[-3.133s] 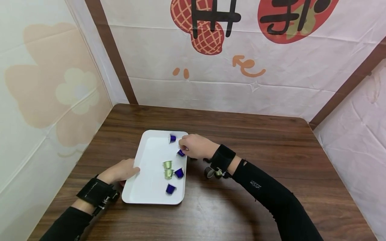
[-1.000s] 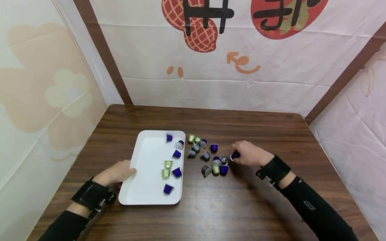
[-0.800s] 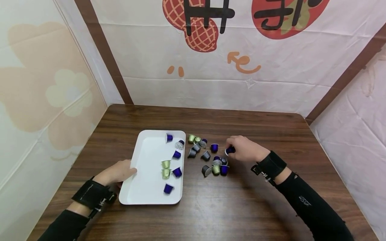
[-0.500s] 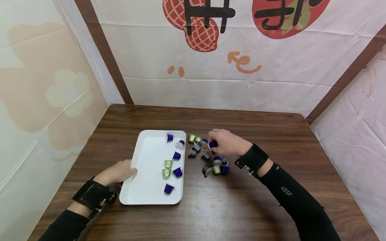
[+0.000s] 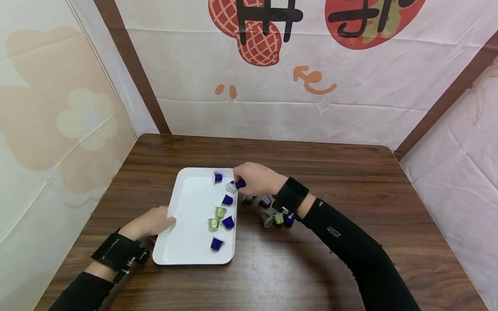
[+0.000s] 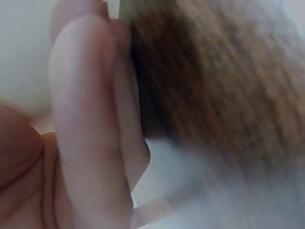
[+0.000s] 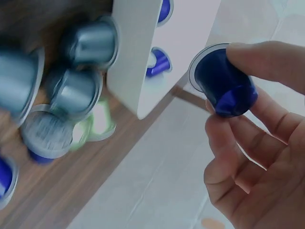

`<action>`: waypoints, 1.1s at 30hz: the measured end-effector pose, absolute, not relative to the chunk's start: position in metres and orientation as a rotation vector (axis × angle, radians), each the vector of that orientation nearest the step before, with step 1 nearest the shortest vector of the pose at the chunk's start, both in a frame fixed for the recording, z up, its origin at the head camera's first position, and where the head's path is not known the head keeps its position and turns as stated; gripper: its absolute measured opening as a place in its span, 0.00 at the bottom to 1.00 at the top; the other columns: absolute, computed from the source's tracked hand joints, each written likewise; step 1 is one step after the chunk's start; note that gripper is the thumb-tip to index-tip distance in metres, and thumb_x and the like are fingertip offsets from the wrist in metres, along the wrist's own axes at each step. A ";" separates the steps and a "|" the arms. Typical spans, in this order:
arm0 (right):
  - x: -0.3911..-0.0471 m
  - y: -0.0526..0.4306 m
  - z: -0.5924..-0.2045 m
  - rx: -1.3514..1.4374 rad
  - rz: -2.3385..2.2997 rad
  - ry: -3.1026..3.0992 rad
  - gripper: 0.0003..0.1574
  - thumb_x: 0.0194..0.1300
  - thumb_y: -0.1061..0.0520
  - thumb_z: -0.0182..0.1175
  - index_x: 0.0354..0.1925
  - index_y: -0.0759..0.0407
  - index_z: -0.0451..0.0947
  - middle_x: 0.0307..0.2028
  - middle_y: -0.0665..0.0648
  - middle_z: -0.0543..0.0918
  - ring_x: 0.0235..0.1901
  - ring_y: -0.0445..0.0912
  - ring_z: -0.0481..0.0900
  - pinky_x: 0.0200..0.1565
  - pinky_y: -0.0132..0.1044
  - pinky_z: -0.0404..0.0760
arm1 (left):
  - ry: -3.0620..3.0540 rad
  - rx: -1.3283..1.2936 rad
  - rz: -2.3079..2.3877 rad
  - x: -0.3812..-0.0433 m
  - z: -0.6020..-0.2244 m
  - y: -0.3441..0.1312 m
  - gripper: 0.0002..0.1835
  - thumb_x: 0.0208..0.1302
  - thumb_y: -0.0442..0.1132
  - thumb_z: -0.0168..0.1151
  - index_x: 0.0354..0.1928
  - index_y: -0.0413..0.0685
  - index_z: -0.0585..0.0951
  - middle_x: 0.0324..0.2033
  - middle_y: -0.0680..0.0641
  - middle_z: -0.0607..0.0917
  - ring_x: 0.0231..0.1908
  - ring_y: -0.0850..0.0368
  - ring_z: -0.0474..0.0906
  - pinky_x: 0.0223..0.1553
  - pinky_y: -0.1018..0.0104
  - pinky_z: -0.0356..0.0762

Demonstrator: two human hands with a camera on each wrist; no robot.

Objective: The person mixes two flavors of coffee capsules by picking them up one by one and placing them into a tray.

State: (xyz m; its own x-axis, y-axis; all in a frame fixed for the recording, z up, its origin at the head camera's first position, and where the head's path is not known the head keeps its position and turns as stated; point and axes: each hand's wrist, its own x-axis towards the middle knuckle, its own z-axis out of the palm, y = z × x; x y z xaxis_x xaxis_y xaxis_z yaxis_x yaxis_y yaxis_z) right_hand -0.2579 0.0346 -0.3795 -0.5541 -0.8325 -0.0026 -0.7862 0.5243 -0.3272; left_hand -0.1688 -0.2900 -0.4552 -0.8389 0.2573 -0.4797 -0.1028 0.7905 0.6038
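My right hand point(image 5: 258, 178) pinches a dark blue coffee capsule point(image 7: 221, 81) between thumb and fingers, over the right rim of the white tray point(image 5: 186, 242). Inside the tray lie several blue capsules point(image 5: 216, 244), and two green capsules point(image 5: 213, 224) sit close together. A capsule with its silver lid up point(image 5: 231, 187) lies just left of the held one. My left hand point(image 5: 153, 222) holds the tray's left edge, thumb on the rim and fingers below. In the left wrist view its fingers point(image 6: 88, 105) are close and blurred.
Right of the tray, loose capsules are scattered on the wooden table point(image 5: 264, 276): grey point(image 5: 267, 220), green point(image 5: 278, 219) and blue. My right hand and wrist hide some of them. Printed cloth point(image 5: 186, 69) hangs behind the table and at both sides.
From the right of the loose capsules, my right hand has carried the blue capsule left to the tray's rim. My left hand stays at the tray's edge. One green capsule in the tray has shifted slightly.
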 end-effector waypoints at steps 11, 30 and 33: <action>-0.262 -0.008 -0.393 -1.297 -0.463 2.542 0.06 0.62 0.58 0.60 0.38 0.56 0.73 0.33 0.50 0.75 0.30 0.41 0.70 0.33 0.29 0.71 | 2.429 0.138 0.867 -0.171 -0.456 -0.293 0.22 0.69 0.36 0.44 0.60 0.28 0.65 0.27 0.45 0.80 0.22 0.53 0.79 0.15 0.58 0.76; -0.269 -0.013 -0.408 -1.302 -0.454 2.589 0.04 0.67 0.59 0.55 0.34 0.55 0.76 0.32 0.49 0.76 0.30 0.40 0.71 0.34 0.29 0.71 | 2.428 0.126 0.867 -0.170 -0.460 -0.289 0.22 0.68 0.35 0.44 0.61 0.29 0.66 0.26 0.44 0.79 0.21 0.53 0.78 0.15 0.59 0.76; -0.272 -0.001 -0.405 -1.334 -0.461 2.589 0.05 0.68 0.60 0.54 0.33 0.56 0.75 0.31 0.50 0.75 0.28 0.40 0.70 0.33 0.30 0.71 | 2.432 0.114 0.854 -0.170 -0.460 -0.291 0.22 0.69 0.35 0.44 0.61 0.29 0.65 0.26 0.44 0.80 0.21 0.53 0.79 0.15 0.59 0.77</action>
State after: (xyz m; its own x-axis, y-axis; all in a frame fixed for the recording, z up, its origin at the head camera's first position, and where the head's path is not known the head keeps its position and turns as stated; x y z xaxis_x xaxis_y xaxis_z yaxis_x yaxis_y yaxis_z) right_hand -0.2716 -0.0006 -0.4049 -0.5760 -0.8169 -0.0282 -0.7571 0.5462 -0.3585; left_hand -0.1703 -0.2914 -0.4601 -0.8429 0.2531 -0.4747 -0.0994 0.7939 0.5999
